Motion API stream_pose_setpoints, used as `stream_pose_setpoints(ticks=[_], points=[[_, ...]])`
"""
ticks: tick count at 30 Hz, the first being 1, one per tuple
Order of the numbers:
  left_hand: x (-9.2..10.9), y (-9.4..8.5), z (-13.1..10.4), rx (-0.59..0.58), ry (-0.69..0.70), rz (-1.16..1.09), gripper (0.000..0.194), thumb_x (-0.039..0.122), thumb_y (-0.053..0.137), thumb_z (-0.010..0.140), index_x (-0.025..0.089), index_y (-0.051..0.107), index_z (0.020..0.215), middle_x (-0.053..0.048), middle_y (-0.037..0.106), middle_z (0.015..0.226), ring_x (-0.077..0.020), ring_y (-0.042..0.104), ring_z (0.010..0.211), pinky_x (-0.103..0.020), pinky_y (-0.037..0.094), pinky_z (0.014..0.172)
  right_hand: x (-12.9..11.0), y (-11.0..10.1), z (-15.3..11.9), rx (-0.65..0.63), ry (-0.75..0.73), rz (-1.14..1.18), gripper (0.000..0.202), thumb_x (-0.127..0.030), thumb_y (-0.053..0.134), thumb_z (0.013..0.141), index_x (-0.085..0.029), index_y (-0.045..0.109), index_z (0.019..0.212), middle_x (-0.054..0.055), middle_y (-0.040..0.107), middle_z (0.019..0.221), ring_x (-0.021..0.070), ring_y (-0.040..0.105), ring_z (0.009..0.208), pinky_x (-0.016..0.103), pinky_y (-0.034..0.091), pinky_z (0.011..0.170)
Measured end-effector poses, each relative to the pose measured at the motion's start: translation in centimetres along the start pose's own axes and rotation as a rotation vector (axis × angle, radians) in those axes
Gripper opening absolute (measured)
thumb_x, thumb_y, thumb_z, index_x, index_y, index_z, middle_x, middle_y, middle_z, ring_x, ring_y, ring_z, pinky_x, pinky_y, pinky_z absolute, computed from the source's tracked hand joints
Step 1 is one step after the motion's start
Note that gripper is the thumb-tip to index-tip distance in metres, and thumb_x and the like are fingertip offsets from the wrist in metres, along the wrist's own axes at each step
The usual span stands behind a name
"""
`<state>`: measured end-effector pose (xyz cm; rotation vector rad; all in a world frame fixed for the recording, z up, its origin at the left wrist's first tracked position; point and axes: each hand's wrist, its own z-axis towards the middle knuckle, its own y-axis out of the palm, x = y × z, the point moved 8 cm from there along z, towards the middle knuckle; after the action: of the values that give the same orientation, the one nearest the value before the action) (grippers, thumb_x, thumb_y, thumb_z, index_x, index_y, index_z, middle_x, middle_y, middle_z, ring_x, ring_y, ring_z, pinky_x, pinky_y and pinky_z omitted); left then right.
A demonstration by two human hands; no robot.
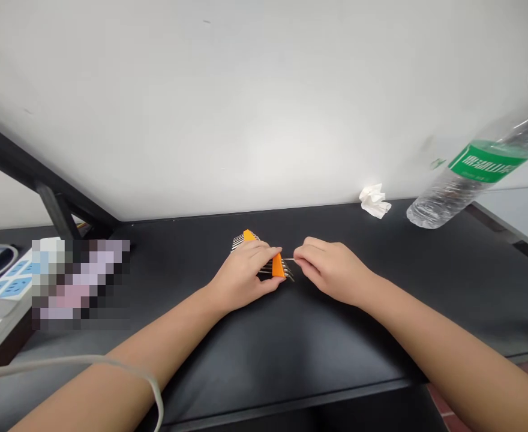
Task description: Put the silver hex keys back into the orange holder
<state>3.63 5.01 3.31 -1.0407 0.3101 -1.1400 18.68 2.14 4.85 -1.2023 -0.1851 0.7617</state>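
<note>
An orange holder [279,266] with several thin metal pieces through it lies on the black table [246,360]. My left hand [246,270] grips it from above and the left side, fingers around its middle. Metal ends stick out at its upper left and past its right end. Just to the right, my right hand [324,268] pinches the end of one thin metal rod [290,259], which reaches to the orange right end. Most of the holder's middle is hidden under my left hand.
A clear plastic bottle with a green label [486,162] stands at the right, beside a crumpled white tissue [374,201] by the wall. On the left are a white power strip [18,279], a blurred-out item [84,279] and a white cable [79,360] crossing my left forearm.
</note>
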Motion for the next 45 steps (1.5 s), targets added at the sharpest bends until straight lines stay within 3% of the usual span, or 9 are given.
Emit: stream_pose_setpoints(ticks=[17,32,39,45], points=[[0.1,0.1,0.0,0.017,0.025,-0.01,0.048,0.028,0.077,0.084,0.018,0.063,0.129,-0.01,0.074,0.109,-0.0262,0.069,0.105,-0.042,0.059,0.093,-0.4,-0.2,-0.1,0.009,-0.031,0.122,0.021,-0.023,0.043,0.106,-0.018,0.063,0.101,0.003,0.059,0.087,0.0131,0.052,0.068,0.026,0.038,0.06],[0.1,0.3,-0.2,-0.022,0.015,-0.021,0.05,0.033,0.08,0.081,0.019,0.067,0.127,-0.014,0.07,0.119,-0.0289,0.068,0.114,-0.045,0.059,0.097,-0.7,-0.4,-0.2,-0.037,-0.103,0.035,0.024,-0.023,0.041,0.108,-0.018,0.065,0.102,0.003,0.056,0.086,0.0125,0.044,0.063,0.026,0.033,0.056],[1.0,0.3,0.1,-0.023,0.059,-0.06,0.049,0.034,0.08,0.081,0.017,0.068,0.124,-0.015,0.071,0.117,-0.0279,0.068,0.114,-0.043,0.059,0.097,-1.6,-0.1,-0.5,-0.139,-0.166,0.046,0.024,-0.013,0.042,0.103,-0.018,0.066,0.099,0.003,0.055,0.086,0.0124,0.042,0.063,0.026,0.033,0.057],[0.3,0.3,-0.1,-0.03,0.002,-0.061,0.051,0.033,0.081,0.08,0.019,0.068,0.127,-0.014,0.07,0.121,-0.028,0.068,0.115,-0.044,0.059,0.099,-0.7,-1.2,-0.3,-0.043,-0.103,0.092,0.026,-0.021,0.041,0.107,-0.017,0.066,0.101,0.004,0.057,0.087,0.0125,0.047,0.065,0.026,0.035,0.057]])
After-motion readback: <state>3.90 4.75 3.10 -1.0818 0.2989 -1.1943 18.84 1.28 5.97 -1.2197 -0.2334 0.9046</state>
